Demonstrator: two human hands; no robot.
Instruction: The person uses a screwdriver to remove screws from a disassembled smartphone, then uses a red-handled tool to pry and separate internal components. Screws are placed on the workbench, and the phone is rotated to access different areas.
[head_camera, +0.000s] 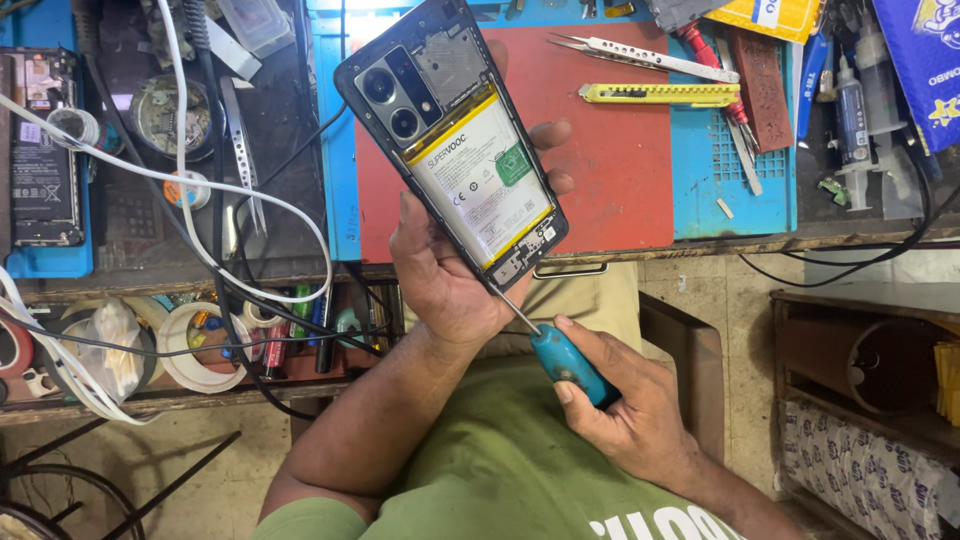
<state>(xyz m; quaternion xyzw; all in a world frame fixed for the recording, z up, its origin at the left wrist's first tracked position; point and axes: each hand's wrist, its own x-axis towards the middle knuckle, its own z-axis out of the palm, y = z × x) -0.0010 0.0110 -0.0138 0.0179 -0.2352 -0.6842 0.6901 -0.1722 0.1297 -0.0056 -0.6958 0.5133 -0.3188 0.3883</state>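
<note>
My left hand (440, 275) grips an opened phone (452, 140) at centre, above a red mat (620, 160). My right hand (625, 400), at five o'clock, is closed around a blue screwdriver (565, 362), tip at the phone's lower edge. I see a yellow knife (660, 94) and tweezers (640, 57) at one o'clock, white cables (200, 185) at nine, tiled floor (735, 290) below.

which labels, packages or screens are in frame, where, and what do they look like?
Battery label: on the opened phone's back, held by the left hand; white rectangle, yellow edges, green patch.
Second phone's battery label: far left on the bench; dark rectangle.
Yellow package: top edge, flat.
Blue package: top right corner, yellow marks.
</note>
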